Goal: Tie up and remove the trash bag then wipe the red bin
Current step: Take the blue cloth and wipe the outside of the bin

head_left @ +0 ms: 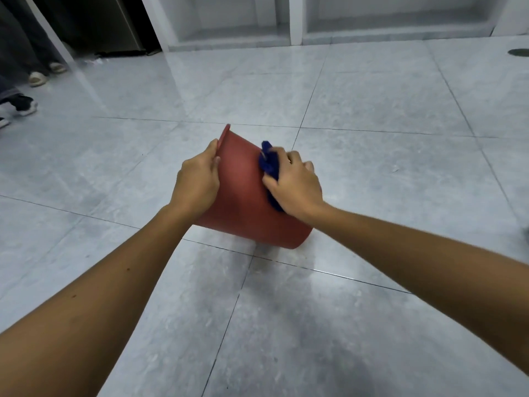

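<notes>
The red bin (243,193) is tilted over on the grey tiled floor, its mouth turned away to the left and its base toward me at the lower right. My left hand (197,179) grips the bin's rim on the left side. My right hand (294,184) holds a dark blue cloth (269,164) and presses it against the bin's outer wall on the right. Part of the cloth is hidden under my palm. No trash bag is in view.
Glossy grey floor tiles (372,173) spread all around. White built-in niches (234,21) line the far wall. At the far left stand other people's feet in shoes (25,106) and sandals (38,78). A dark round floor drain (518,52) lies at the far right.
</notes>
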Demonstrator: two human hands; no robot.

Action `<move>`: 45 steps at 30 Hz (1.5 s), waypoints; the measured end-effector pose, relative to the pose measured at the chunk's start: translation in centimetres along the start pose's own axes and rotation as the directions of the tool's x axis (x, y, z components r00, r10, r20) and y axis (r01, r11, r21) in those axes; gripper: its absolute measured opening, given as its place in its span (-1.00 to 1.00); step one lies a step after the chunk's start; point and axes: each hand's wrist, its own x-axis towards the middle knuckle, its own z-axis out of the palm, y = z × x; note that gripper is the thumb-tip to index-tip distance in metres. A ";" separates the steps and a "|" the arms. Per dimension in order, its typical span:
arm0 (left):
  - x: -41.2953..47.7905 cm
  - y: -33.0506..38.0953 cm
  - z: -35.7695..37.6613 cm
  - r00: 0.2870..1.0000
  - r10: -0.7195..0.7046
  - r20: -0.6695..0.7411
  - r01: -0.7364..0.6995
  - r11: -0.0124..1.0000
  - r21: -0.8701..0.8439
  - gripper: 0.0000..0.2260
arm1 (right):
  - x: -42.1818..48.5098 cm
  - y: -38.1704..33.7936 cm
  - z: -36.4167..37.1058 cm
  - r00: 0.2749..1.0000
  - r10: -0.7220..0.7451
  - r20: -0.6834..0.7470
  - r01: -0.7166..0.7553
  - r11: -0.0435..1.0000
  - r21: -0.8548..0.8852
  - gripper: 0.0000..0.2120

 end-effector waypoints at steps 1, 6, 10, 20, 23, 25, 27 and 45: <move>0.0 -0.1 -0.1 1.000 -0.023 -0.002 0.023 1.000 0.004 -0.63 | -0.7 0.9 0.3 0.998 0.048 -0.034 -0.048 0.999 -0.021 -0.49; 0.0 0.3 -0.1 0.997 -0.078 -0.014 0.079 0.996 0.045 -0.63 | -2.3 5.8 1.0 0.923 0.372 -0.097 -0.373 0.928 0.012 -0.53; 0.4 0.9 -0.1 0.996 -0.088 0.001 0.087 0.985 0.147 -0.64 | -1.9 4.6 1.2 0.849 0.515 -0.116 -0.507 0.857 0.094 -0.58; 1.5 1.2 0.4 0.997 -0.059 0.057 0.059 0.998 0.008 -0.60 | 1.8 -1.5 1.2 0.995 0.090 -0.050 -0.091 0.996 -0.007 -0.52; -1.6 -1.0 -0.1 0.990 -0.022 0.136 0.021 1.000 0.009 -0.41 | 2.7 1.4 0.9 0.968 0.251 0.001 -0.250 0.965 -0.074 -0.52; -4.0 -2.3 -0.5 0.976 -0.021 0.219 0.009 0.998 0.054 -0.41 | 2.9 3.2 0.8 0.935 0.355 0.014 -0.353 0.931 -0.095 -0.53; -5.2 -2.6 -0.7 0.965 -0.052 0.258 0.031 0.996 0.087 -0.48 | 3.3 4.2 0.8 0.884 0.466 0.029 -0.464 0.884 -0.054 -0.54; 0.9 -1.0 -1.7 0.957 -0.105 0.270 0.075 0.990 0.119 -0.71 | 2.9 0.3 0.8 0.995 -0.035 0.099 0.032 0.999 0.031 -0.51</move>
